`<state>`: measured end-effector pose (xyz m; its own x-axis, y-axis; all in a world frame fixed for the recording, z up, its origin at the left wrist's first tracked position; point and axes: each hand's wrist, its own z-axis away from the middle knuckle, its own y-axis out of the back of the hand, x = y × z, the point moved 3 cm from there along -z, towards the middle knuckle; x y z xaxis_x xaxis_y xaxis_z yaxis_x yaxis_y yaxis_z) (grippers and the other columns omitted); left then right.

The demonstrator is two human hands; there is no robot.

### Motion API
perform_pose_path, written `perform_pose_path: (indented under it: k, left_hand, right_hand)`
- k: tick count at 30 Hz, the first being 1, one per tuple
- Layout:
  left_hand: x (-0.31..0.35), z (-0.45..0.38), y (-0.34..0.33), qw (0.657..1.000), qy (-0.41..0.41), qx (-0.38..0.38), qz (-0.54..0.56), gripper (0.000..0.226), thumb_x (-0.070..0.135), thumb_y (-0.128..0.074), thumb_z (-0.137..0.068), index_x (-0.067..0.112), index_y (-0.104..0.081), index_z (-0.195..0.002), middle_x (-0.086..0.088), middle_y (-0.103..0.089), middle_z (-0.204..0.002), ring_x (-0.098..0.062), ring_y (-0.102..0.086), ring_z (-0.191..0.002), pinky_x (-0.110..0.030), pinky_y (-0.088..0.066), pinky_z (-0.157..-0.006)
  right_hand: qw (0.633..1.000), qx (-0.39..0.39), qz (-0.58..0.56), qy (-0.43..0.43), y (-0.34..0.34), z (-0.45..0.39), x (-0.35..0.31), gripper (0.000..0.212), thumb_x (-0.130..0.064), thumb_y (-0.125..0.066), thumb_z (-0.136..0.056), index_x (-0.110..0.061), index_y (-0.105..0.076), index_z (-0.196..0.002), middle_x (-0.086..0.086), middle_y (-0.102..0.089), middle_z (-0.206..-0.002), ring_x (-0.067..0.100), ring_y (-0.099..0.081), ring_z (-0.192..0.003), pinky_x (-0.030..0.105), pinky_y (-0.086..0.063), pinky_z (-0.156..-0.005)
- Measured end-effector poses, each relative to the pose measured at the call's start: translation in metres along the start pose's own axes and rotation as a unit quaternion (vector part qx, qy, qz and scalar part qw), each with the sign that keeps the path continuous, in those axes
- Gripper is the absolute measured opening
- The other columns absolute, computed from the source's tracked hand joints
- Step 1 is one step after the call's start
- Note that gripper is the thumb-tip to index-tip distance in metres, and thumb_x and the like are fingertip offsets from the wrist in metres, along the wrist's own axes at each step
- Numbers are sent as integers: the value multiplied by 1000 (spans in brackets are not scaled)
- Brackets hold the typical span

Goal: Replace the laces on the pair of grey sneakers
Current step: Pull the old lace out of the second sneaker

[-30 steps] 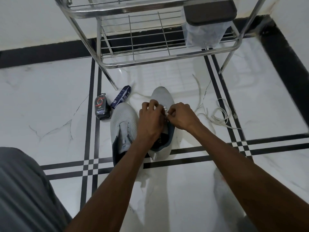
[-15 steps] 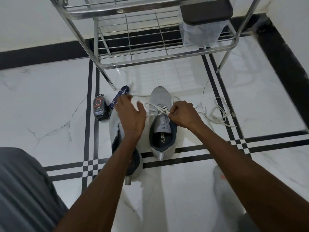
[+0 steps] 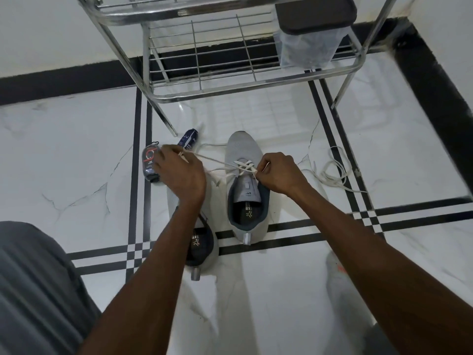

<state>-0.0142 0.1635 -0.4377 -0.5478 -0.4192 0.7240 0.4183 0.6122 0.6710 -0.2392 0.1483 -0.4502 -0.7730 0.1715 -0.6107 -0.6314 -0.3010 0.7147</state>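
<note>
1. Since half a second back, the left hand (image 3: 179, 172) is swinging further out to the left, dragging a white lace (image 3: 215, 162) taut across from the right sneaker (image 3: 245, 190). It's now pinching the lace end between its fingertips, over by the two little packets.
2. That right sneaker is sitting on the white marble floor (image 3: 76, 175), toe pointing at the rack, with the lace crossing its lower eyelets. The right hand (image 3: 279, 172) is gripping the lace right at the eyelets, fingers curled around it.
3. The left sneaker (image 3: 202, 242) is lying just beside it, mostly under the left forearm.
4. Looks to me like we're mid-threading on the first shoe: only the bottom rows are laced. Next move probably calls for evening out both ends, then feeding a tip through the next eyelet up.
5. A loose lace (image 3: 335, 175) is lying on the floor to the right, probably an old one or the spare, can't tell which.
6. Further out, a dark round packet (image 3: 151, 162) and a blue packet (image 3: 188, 139) are sitting near the metal rack (image 3: 245, 85). Labels are too small to read, and whether the left sneaker has any lace is hidden.
</note>
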Motion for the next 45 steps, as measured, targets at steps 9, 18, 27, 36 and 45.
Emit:
perform_pose_path:
  k: [9, 18, 27, 36, 45]
  left_hand:
    - [28, 59, -46, 870, -367, -302, -130, 17, 18, -67, -88, 13, -75, -102, -6, -62, -121, -33, -48, -115, -44, -44, -92]
    - [-3, 7, -11, 993, 19, -115, -5, 56, 31, -70, -85, 5, -51, -131, -18, -47, -136, -37, -40, -127, -46, -35, -106]
    - [-2, 65, -26, 952, -127, -275, 35, 12, 22, -66, -92, 11, -69, -93, -2, -69, -88, -12, -60, -78, -33, -51, -75]
    - [-13, 61, -17, 959, -73, -253, 100, 7, 17, -68, -95, 11, -68, -91, 8, -66, -79, 4, -60, -73, -3, -42, -64]
    - [-19, 63, -19, 959, -59, -254, 111, 10, 18, -67, -96, 9, -71, -96, 1, -73, -86, -2, -65, -75, -6, -47, -68]
  right_hand:
    - [1000, -10, 8, 23, 4, -5, -10, 13, -22, -74, -83, -25, -65, -75, -7, -62, -75, 20, -68, -84, 31, -56, -78]
    - [1000, -7, 4, 2, -8, -1, 1, 10, -26, -72, -80, -27, -63, -80, -1, -69, -89, 22, -67, -86, 37, -58, -78]
    - [988, -29, 100, 110, -25, -6, -26, 25, -24, -65, -90, -18, -70, -113, 13, -45, -124, 29, -48, -115, 39, -50, -92]
    - [980, 197, 8, 15, -1, -15, -10, 16, -12, -55, -93, -1, -64, -100, 17, -43, -122, 33, -52, -106, 37, -49, -87]
    - [964, -36, 218, 145, -43, -5, -34, 31, -35, -56, -96, -21, -65, -122, 11, -44, -131, 36, -35, -125, 41, -39, -99]
